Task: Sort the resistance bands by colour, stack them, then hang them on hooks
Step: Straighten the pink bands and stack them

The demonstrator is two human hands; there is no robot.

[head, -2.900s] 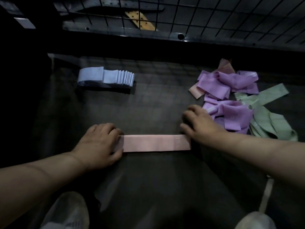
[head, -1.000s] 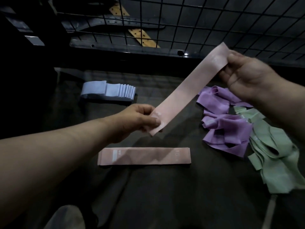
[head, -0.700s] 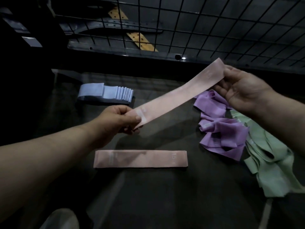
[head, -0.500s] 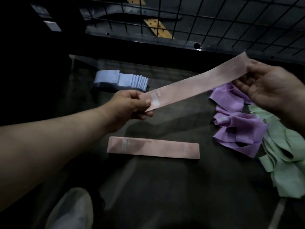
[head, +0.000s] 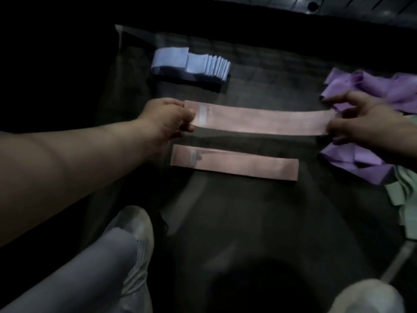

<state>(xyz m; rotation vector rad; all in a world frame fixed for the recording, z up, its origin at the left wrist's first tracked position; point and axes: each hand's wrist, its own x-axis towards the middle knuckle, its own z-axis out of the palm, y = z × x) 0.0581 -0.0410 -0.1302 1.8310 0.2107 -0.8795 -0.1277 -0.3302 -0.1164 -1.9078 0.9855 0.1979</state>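
While the pink band (head: 259, 122) is pulled flat between both hands, it sits level over the dark mat (head: 248, 222), parallel to and just beyond a second pink band (head: 234, 164) that lies flat on the mat; whether the held one touches the mat I cannot tell. Kept taut like this it stays straight and unwrinkled, which I judge is meant to let it go down squarely on its twin and begin a pink stack. The left hand (head: 168, 119) pinches the band's left end, beside a pale label, with thumb and curled fingers closed on it; the right hand (head: 361, 123) pinches the opposite end between thumb and fingers, one finger stretched out above the band's top edge. Farther out, blue bands (head: 191, 63) lie in a neat overlapping stack at the far left of the mat, apparently sorted; purple bands (head: 372, 86) lie in a loose heap around the right hand, and green bands (head: 404, 195) lie jumbled beside them at the right edge, both not yet sorted. A pale shoe (head: 135, 224) rests on the mat's near side; no hooks are in view.
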